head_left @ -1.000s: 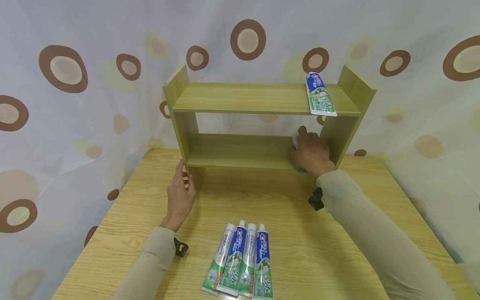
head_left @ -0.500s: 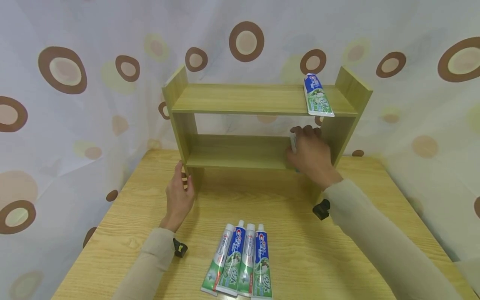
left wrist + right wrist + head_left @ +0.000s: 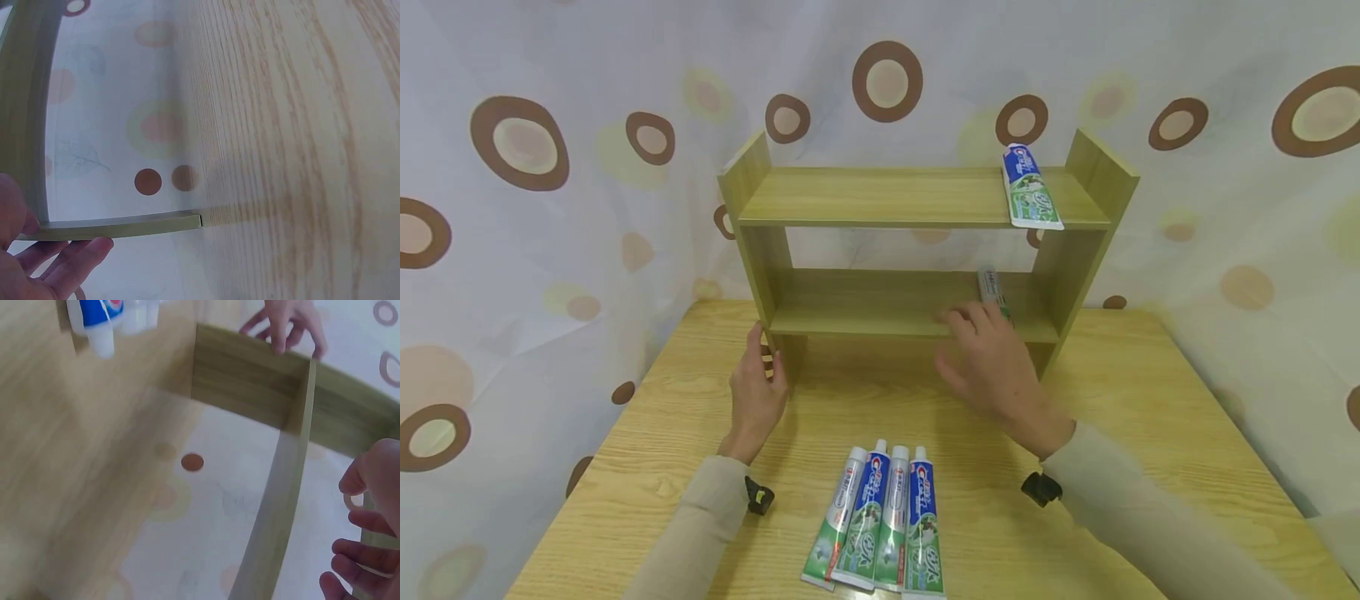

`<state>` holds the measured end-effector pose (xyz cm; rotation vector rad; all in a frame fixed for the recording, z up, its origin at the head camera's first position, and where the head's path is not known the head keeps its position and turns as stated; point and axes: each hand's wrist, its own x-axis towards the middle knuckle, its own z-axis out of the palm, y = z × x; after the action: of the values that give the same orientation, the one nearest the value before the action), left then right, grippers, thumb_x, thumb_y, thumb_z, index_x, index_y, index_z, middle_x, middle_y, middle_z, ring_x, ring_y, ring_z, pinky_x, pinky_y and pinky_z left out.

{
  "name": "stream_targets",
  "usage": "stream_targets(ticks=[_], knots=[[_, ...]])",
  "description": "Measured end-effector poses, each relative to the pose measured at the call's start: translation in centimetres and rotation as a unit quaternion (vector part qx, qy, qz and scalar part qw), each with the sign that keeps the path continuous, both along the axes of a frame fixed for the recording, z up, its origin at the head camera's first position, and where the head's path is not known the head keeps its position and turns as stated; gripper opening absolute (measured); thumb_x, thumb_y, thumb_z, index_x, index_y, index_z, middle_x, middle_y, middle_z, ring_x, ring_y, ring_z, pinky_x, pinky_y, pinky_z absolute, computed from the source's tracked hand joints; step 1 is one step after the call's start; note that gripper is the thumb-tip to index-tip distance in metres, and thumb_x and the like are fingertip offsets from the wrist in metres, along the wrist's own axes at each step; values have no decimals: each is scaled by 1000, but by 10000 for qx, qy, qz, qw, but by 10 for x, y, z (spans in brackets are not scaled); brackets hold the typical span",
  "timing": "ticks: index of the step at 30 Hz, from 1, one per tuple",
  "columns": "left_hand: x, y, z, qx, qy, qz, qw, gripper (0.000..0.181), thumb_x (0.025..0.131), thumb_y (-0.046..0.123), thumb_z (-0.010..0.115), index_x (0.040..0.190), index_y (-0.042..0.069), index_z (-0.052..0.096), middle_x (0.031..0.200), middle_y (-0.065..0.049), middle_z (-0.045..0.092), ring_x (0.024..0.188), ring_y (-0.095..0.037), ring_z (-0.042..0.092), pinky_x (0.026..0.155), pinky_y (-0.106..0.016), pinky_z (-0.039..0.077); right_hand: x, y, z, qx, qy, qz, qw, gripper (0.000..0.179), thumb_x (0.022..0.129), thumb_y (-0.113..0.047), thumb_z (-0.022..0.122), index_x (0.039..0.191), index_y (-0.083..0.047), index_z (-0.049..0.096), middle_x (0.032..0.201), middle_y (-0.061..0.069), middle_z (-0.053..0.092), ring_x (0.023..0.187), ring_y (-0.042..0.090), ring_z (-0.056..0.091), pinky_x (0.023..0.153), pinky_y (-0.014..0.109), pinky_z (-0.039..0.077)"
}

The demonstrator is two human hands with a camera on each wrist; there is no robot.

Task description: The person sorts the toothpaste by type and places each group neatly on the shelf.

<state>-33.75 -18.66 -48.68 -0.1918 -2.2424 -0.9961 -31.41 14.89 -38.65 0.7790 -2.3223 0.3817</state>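
My left hand (image 3: 758,404) grips the left side panel of a two-tier wooden shelf (image 3: 872,196); the left wrist view shows thumb and fingers on either side of the panel (image 3: 125,226). In front of the lower board hovers my right hand (image 3: 996,371), fingers loosely bent and holding nothing. Just behind it a silver-and-green toothpaste tube (image 3: 992,288) lies on the right part of the lower board, its near end partly hidden by the hand. On the upper board, at the right, lies a blue-and-green toothpaste tube (image 3: 1032,190), its flat end at the front edge.
Several toothpaste tubes lie side by side on the wooden table (image 3: 1000,533) before the shelf, including a blue-and-green tube (image 3: 922,525) and a silver-and-green tube (image 3: 838,517). A circle-patterned curtain (image 3: 587,333) surrounds the table.
My right hand has let go of the silver-and-green toothpaste tube on the lower board and drawn back toward me. The left hand keeps its hold on the panel.
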Motion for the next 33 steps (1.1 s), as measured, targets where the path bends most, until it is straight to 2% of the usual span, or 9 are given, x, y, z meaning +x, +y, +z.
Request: stream_targets(ticks=[4,8,13,18,25,28,33], knots=[[0,0,-1,39,-8,-7,10000,51,108,-3,59,156,-1,45,111,-32,72,91,-48,78,73,-58,69,13,-7,-16,-34,-279,116,9995,38,94,-12,76,130,-1,69,120,18,73,110,36,69,84,45,67],[1,0,-2,82,-37,1,10000,50,108,-2,58,157,0,45,111,-32,72,92,-48,77,74,-58,69,24,-10,-30,72,-681,8,9977,44,96,-16,77,136,-1,66,121,16,73,107,32,71,79,40,69],[0,0,-2,146,-64,5,9999,50,108,-2,58,156,1,45,111,-31,73,92,-48,77,74,-58,69,33,-12,-45,266,-1131,-206,9930,51,97,-20,79,141,0,64,125,17,73,112,32,72,84,41,69],[-1,0,-2,159,-61,9,9999,50,107,-4,58,155,1,46,111,-31,73,91,-48,78,74,-58,69,40,-16,-53,318,-1630,-384,9854,54,99,-24,78,146,-3,62,132,16,72,120,33,71,90,44,69],[-1,0,-1,158,-18,3,9999,49,108,-3,59,155,0,47,112,-32,73,91,-48,78,73,-58,69,46,-20,-67,269,-1793,-507,9821,51,97,-24,80,141,-5,65,131,15,74,117,34,73,91,47,69],[-1,0,-1,148,-30,-12,9999,49,108,-2,58,155,0,47,113,-32,73,92,-48,78,74,-58,69,49,-21,-72,262,-1903,-534,9799,52,97,-24,81,143,-5,65,132,16,75,120,36,73,95,50,68],[0,0,0,145,-21,8,9999,48,108,-2,59,155,0,47,111,-32,73,90,-48,78,73,-58,69,54,-23,-78,331,-2242,-616,9720,54,98,-25,79,146,-7,62,135,17,75,119,37,74,94,51,68]])
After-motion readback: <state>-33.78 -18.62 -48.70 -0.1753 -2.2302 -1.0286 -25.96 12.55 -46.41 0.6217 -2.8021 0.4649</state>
